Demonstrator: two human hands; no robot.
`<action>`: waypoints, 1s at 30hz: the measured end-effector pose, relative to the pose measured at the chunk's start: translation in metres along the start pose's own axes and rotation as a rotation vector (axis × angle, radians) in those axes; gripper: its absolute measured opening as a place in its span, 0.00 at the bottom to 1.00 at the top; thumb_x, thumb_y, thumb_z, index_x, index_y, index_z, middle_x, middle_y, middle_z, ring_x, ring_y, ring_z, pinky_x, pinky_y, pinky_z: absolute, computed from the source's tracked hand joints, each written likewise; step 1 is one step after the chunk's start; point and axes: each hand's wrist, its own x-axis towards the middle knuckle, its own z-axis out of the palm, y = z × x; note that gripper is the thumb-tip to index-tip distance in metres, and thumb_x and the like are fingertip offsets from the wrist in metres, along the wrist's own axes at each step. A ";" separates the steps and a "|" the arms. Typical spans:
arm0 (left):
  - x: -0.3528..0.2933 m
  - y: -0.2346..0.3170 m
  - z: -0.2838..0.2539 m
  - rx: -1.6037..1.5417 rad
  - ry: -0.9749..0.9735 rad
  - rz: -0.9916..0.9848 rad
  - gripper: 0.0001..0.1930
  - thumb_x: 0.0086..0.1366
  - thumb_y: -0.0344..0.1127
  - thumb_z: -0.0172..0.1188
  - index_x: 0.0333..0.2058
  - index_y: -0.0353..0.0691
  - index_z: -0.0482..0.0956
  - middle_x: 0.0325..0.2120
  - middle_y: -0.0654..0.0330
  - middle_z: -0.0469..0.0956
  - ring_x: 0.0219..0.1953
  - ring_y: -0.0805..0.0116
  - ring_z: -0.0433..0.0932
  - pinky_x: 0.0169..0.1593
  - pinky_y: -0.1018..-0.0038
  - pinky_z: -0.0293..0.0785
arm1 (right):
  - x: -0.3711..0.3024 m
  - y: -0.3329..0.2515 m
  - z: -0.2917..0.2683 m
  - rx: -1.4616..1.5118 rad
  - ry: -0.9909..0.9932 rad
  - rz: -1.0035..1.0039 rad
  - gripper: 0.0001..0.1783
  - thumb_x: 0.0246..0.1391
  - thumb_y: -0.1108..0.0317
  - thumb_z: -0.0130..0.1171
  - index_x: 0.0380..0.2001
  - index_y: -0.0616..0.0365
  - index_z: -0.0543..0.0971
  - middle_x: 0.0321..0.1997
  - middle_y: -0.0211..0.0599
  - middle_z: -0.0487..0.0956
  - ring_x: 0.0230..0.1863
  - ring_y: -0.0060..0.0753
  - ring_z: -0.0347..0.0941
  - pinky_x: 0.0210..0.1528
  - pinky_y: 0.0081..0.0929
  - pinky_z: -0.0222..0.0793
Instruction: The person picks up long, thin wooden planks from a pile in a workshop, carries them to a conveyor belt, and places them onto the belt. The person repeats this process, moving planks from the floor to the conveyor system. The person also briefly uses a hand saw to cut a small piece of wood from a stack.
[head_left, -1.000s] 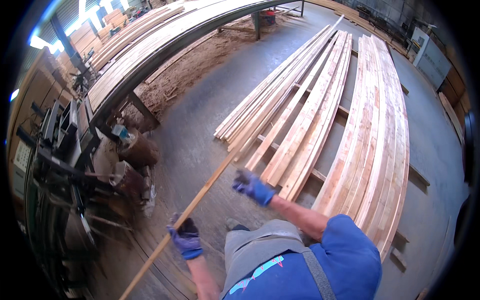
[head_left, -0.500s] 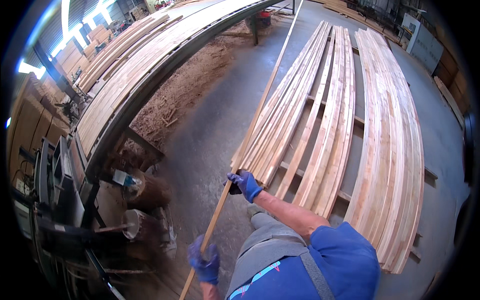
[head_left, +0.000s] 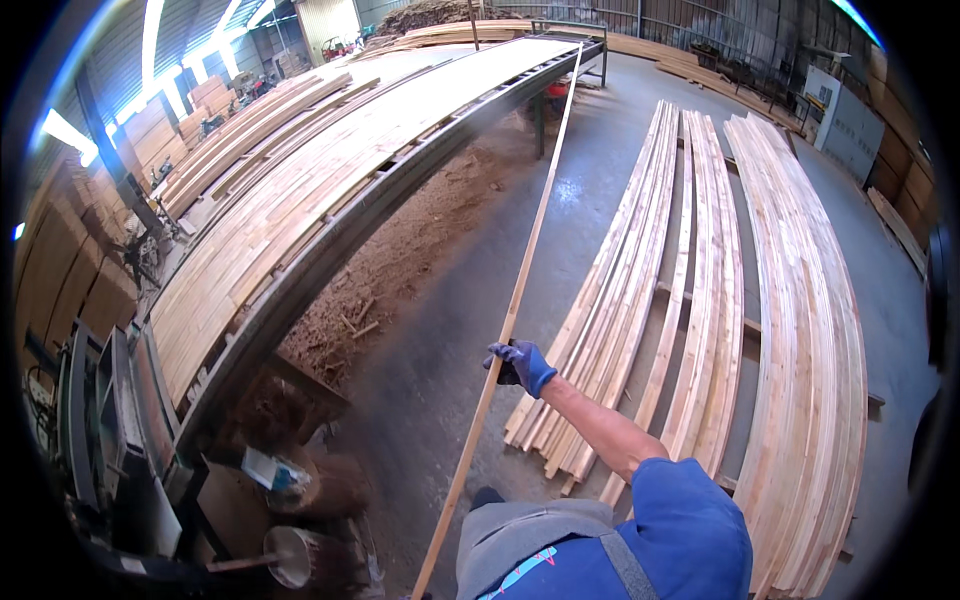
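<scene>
The right hand (head_left: 522,365) curls closed around a long wooden strip (head_left: 466,458) running ahead of and behind it; the left hand is out of view. A loosened grip could let the far end strike the bench (head_left: 345,230) ahead-left.

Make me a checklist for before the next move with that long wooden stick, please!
1. Right hand around the wooden strip: ok, gripping it.
2. Glove on that hand: ok, blue-purple.
3. Left hand on the strip: cannot tell, it isn't in view.
4. Strip apart from the nearest boards: ok, floor shows between.
5. Strip's far end off the long table: cannot tell, they overlap in this view.
</scene>
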 end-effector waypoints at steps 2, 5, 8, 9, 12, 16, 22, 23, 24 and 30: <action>0.052 0.018 -0.006 0.017 -0.036 0.028 0.20 0.59 0.57 0.57 0.31 0.45 0.80 0.20 0.51 0.79 0.24 0.49 0.79 0.29 0.55 0.74 | 0.048 -0.013 0.011 0.033 0.041 -0.026 0.16 0.60 0.56 0.55 0.43 0.56 0.75 0.35 0.37 0.82 0.35 0.30 0.80 0.39 0.33 0.78; 0.115 0.048 -0.006 0.082 -0.193 0.026 0.19 0.60 0.56 0.54 0.35 0.48 0.81 0.24 0.52 0.81 0.26 0.49 0.80 0.31 0.56 0.76 | 0.097 -0.032 0.013 0.078 0.046 -0.036 0.17 0.60 0.56 0.55 0.45 0.56 0.74 0.37 0.37 0.82 0.37 0.33 0.80 0.41 0.35 0.78; 0.199 0.126 -0.113 -0.081 -0.267 0.033 0.18 0.62 0.55 0.53 0.41 0.52 0.81 0.32 0.53 0.82 0.35 0.52 0.81 0.38 0.54 0.77 | 0.145 -0.049 0.027 0.061 0.006 -0.008 0.19 0.60 0.56 0.56 0.48 0.57 0.73 0.40 0.37 0.81 0.40 0.34 0.80 0.44 0.37 0.78; 0.221 0.145 -0.132 -0.139 -0.302 0.031 0.18 0.62 0.55 0.52 0.43 0.53 0.81 0.34 0.54 0.83 0.38 0.53 0.82 0.40 0.54 0.77 | 0.158 -0.043 0.028 0.106 -0.056 -0.001 0.20 0.61 0.55 0.55 0.50 0.58 0.73 0.42 0.37 0.81 0.42 0.34 0.79 0.46 0.39 0.77; 0.305 0.161 -0.093 -0.325 -0.121 0.121 0.19 0.60 0.56 0.58 0.36 0.46 0.79 0.23 0.45 0.79 0.26 0.43 0.78 0.28 0.52 0.71 | 0.192 -0.030 0.055 0.019 -0.118 0.142 0.23 0.60 0.54 0.57 0.51 0.58 0.73 0.42 0.38 0.81 0.42 0.32 0.79 0.43 0.35 0.79; 0.418 0.241 -0.106 -0.364 -0.133 0.096 0.16 0.62 0.52 0.56 0.43 0.52 0.79 0.30 0.48 0.80 0.32 0.45 0.78 0.34 0.52 0.72 | 0.274 -0.064 0.051 -0.020 -0.086 0.097 0.22 0.59 0.54 0.58 0.48 0.59 0.74 0.39 0.39 0.81 0.39 0.33 0.80 0.40 0.33 0.79; 0.572 0.398 -0.155 -0.310 -0.173 0.158 0.18 0.62 0.57 0.54 0.41 0.54 0.78 0.28 0.49 0.80 0.33 0.46 0.79 0.34 0.53 0.73 | 0.444 -0.163 -0.032 0.025 -0.033 0.053 0.20 0.58 0.53 0.59 0.40 0.61 0.77 0.34 0.38 0.83 0.32 0.32 0.81 0.35 0.30 0.79; 0.590 0.419 -0.175 -0.278 -0.156 0.129 0.18 0.62 0.58 0.54 0.41 0.54 0.78 0.28 0.49 0.80 0.32 0.45 0.79 0.34 0.52 0.73 | 0.468 -0.179 -0.040 0.035 -0.027 0.061 0.20 0.58 0.53 0.59 0.40 0.61 0.78 0.34 0.38 0.83 0.32 0.33 0.81 0.35 0.30 0.80; 0.607 0.447 -0.193 -0.250 -0.133 0.114 0.18 0.62 0.58 0.54 0.40 0.55 0.78 0.27 0.49 0.80 0.32 0.45 0.79 0.34 0.52 0.73 | 0.488 -0.204 -0.053 0.041 -0.013 0.055 0.20 0.58 0.53 0.59 0.40 0.61 0.78 0.34 0.39 0.83 0.32 0.33 0.81 0.35 0.31 0.80; 0.725 0.558 -0.239 -0.433 -0.041 0.144 0.18 0.61 0.59 0.55 0.41 0.55 0.78 0.26 0.49 0.80 0.31 0.43 0.78 0.34 0.52 0.73 | 0.624 -0.286 -0.095 0.014 0.028 0.105 0.20 0.58 0.56 0.59 0.44 0.62 0.75 0.37 0.44 0.82 0.37 0.39 0.81 0.41 0.38 0.80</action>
